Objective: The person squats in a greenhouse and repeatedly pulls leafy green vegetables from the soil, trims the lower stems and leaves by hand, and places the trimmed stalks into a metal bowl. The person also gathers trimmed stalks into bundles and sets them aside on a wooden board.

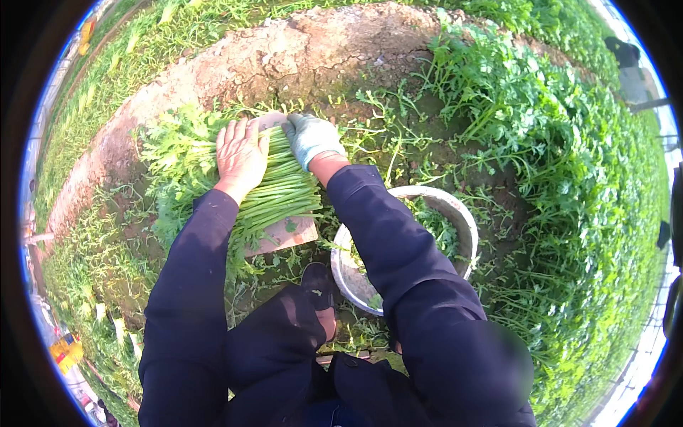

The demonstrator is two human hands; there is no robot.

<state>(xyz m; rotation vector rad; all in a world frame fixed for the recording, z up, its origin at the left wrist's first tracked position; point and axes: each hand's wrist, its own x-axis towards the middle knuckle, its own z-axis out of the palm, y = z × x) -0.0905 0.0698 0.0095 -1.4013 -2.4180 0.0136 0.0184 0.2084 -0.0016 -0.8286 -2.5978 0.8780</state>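
A thick layer of leafy green stalks (285,181) lies across a flat board (285,235), leaves to the left and stem ends to the right. My bare left hand (243,152) rests palm down on the stalks near where the leaves begin, its fingers stretched towards the far side. At the far right corner of the pile, my right hand (312,139) wears a pale grey-green glove and touches the stem ends. Its fingers bend down out of sight, so whether they grip anything is unclear. The board's far end (272,120) shows between my hands.
A round whitish tub (341,267) with loose greens inside stands right of the board, partly under my right forearm. Dense leafy plants (576,213) grow on the right. A bare soil ridge (320,42) curves beyond the board. Bundled stalks (120,328) lie at lower left.
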